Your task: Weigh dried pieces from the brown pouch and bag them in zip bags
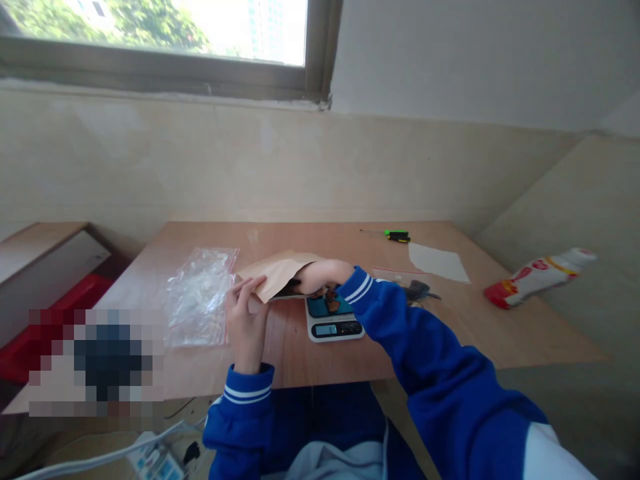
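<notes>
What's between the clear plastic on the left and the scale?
In the head view: the left hand, holding the paper bag, then a bare strip of table.

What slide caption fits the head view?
Left hand holds brown paper bag, right hand partly inside, near white rectangular scale.

No text can be read with certainty: the digits on the display (pixel 326 330) of the scale (pixel 318 309) and the red lettering on the bottle (pixel 539 275) are blurred.
</notes>
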Available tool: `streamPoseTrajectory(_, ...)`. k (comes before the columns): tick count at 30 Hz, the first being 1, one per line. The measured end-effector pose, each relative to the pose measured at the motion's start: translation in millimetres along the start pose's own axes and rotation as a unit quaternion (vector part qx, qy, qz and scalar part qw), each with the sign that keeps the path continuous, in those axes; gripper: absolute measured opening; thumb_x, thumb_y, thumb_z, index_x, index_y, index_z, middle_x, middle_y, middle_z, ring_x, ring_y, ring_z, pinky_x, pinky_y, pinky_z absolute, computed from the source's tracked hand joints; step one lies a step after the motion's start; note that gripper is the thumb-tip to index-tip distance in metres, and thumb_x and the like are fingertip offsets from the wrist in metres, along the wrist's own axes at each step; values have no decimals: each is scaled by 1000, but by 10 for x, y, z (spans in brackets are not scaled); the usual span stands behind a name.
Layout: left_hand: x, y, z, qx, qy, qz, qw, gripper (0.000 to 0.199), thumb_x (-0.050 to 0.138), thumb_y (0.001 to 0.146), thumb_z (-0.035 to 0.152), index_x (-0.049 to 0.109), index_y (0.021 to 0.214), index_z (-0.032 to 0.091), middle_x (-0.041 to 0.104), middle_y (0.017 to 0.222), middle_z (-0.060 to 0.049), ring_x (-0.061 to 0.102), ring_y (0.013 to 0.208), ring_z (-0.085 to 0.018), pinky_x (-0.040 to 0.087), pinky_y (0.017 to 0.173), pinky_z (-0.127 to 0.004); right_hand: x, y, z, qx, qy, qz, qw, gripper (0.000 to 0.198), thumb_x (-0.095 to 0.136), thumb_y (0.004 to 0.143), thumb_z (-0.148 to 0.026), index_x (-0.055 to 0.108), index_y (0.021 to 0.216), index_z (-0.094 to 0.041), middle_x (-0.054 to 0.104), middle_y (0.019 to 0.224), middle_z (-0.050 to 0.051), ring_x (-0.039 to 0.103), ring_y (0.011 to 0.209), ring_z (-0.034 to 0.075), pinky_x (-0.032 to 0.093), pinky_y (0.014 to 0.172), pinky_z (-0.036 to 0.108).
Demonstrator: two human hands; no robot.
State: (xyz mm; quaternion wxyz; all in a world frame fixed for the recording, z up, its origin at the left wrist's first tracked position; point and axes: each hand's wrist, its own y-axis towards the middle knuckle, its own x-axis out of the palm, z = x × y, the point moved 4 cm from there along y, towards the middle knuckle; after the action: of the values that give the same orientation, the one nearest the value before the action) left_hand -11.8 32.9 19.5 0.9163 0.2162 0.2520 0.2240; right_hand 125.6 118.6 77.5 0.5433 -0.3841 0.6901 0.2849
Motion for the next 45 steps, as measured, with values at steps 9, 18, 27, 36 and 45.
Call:
streamPoseTrajectory(9,-29,28,10,7,8,1,1000,35,60,79,20,65,112,29,56,112,-4,55,112,-26,42,101,-42,-172,-108,-108,-42,178,-58,981,41,56,92,-22,56,133,-17,55,142,6,52,129,17,39,108,26)
streamPoseTrajectory(18,-9,57,3,26,19,12,999,32,60,81,21,66,113,26,58,113,-5,55,112,-25,42,101,-40,-359,-360,-69,-56,220,-27,973,38,62,89,-24,62,126,-15,64,130,9,59,118,19,44,99,27)
streamPoseTrajectory(27,-11,129,53,21,38,17,999,28,63,84,32,67,111,25,59,108,-6,57,106,-24,45,96,-39,-455,-578,-20,64,187,126,972,36,67,84,-36,70,112,-14,75,96,6,69,83,19,50,74,26)
streamPoseTrajectory(36,32,377,26,-4,63,39,997,35,67,81,43,67,111,24,60,103,-6,59,100,-25,49,87,-40,-591,-642,20,53,193,293,935,29,66,84,-28,69,111,-21,72,110,3,67,101,20,52,92,33)
streamPoseTrajectory(45,-23,619,-107,-54,110,41,992,41,63,78,57,66,95,19,60,90,-6,62,84,-24,49,82,-41,-564,-1105,282,101,296,378,871,32,73,79,-33,68,108,-20,71,112,5,66,107,21,51,98,37)
